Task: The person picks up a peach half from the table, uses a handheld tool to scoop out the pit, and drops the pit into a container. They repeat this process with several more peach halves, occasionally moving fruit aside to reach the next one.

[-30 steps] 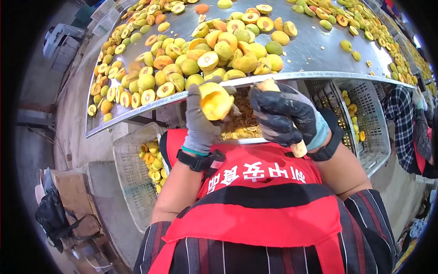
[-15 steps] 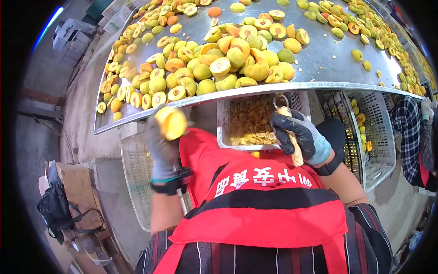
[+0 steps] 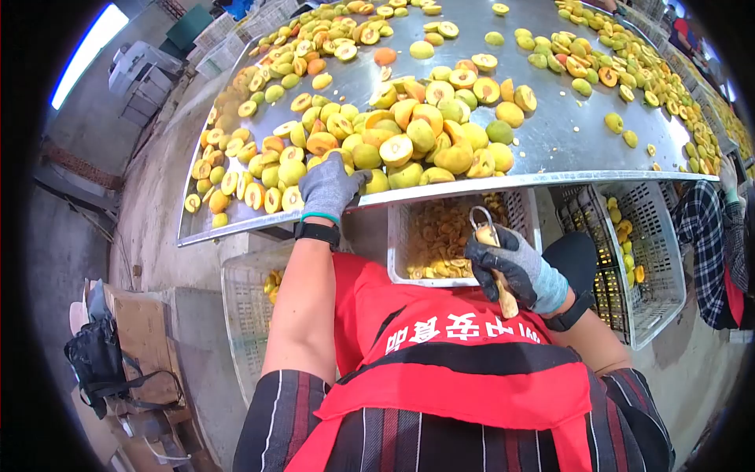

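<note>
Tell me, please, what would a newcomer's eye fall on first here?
Probably the heap of yellow fruit, partly cut open, on the metal table, with the gloved left hand at its near side. Next, perhaps, the bright red apron below, and the gloved right hand in front of the table, holding a wooden-handled tool.

Fruit (image 3: 421, 135) lies on the bench (image 3: 558, 149) at twelve o'clock; a scrap crate (image 3: 432, 281) (below the near edge) sits between the two-o'clock crate (image 3: 657, 244) and nine-o'clock crate (image 3: 242, 295).
</note>
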The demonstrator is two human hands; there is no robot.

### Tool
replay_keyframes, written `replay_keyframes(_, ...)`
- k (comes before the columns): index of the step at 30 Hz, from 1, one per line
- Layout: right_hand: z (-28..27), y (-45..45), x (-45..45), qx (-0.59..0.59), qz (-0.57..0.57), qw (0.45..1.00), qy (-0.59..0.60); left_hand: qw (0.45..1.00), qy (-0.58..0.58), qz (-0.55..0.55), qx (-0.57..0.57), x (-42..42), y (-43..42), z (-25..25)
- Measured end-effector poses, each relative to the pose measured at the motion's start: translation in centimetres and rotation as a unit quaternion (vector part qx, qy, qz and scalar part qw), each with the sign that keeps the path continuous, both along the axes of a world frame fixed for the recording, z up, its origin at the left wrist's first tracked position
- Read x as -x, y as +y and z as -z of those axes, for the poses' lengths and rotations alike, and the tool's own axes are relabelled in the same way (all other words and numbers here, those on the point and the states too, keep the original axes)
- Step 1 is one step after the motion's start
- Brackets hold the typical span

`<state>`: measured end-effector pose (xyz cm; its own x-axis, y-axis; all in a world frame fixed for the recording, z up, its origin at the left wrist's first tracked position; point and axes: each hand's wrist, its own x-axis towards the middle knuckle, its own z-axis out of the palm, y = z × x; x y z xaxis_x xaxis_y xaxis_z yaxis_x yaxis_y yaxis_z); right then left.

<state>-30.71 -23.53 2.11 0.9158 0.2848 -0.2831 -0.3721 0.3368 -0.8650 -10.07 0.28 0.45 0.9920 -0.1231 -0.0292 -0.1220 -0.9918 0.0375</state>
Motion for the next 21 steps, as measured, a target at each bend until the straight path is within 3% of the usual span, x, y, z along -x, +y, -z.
replay_keyframes(5,1.2,-1.4,0.9,0.031,0.032,0.998,-0.037,0.991,-0.033,0.014,0.13,0.5,2.3,0.3)
replay_keyframes(6,1.1,-1.4,0.7,0.019,0.047,0.999,-0.012,0.938,0.01,0.014,0.346,0.9,2.5,0.1)
replay_keyframes(7,1.0,-1.6,0.6,0.008,0.063,0.998,0.015,0.836,0.055,0.013,0.545,1.6,2.6,-0.4)
replay_keyframes(9,-0.6,-0.9,-0.8,0.037,0.086,0.994,0.052,0.69,0.149,0.108,0.7,5.2,0.4,-3.4)
replay_keyframes(11,-0.7,-0.1,-2.2,-0.037,0.108,0.993,0.036,0.585,0.26,0.167,0.75,8.9,-1.8,-4.6)
replay_keyframes(12,-0.4,0.5,-2.8,-0.038,0.111,0.992,0.039,0.587,0.271,0.184,0.74,10.3,-2.8,-4.0)
replay_keyframes(14,0.4,1.4,-3.7,0.05,0.128,0.986,-0.095,0.589,0.288,0.202,0.728,12.1,-4.5,-3.2)
replay_keyframes(15,0.9,1.5,-3.6,-0.034,0.14,0.989,-0.016,0.49,0.321,0.155,0.796,12.9,-5.3,-2.9)
replay_keyframes(16,0.9,2.1,-3.4,-0.032,0.176,0.984,-0.002,0.381,0.348,0.104,0.85,13.5,-5.7,-2.7)
replay_keyframes(17,0.7,2.9,-3.3,-0.028,0.211,0.977,0.012,0.379,0.353,0.101,0.85,14.0,-5.9,-2.4)
replay_keyframes(18,0.7,3.6,-3.2,0.039,0.233,0.969,-0.068,0.336,0.373,0.065,0.862,14.5,-6.0,-2.1)
replay_keyframes(19,1.4,4.8,-3.3,0.113,0.253,0.932,-0.235,0.292,0.391,0.029,0.872,14.9,-6.1,-1.8)
replay_keyframes(20,1.5,4.6,-2.8,0.269,0.216,0.903,-0.256,0.363,0.361,0.042,0.858,14.9,-6.2,-1.0)
replay_keyframes(21,1.4,4.4,-2.4,0.418,0.171,0.85,-0.27,0.362,0.363,0.04,0.857,14.9,-6.2,-0.7)
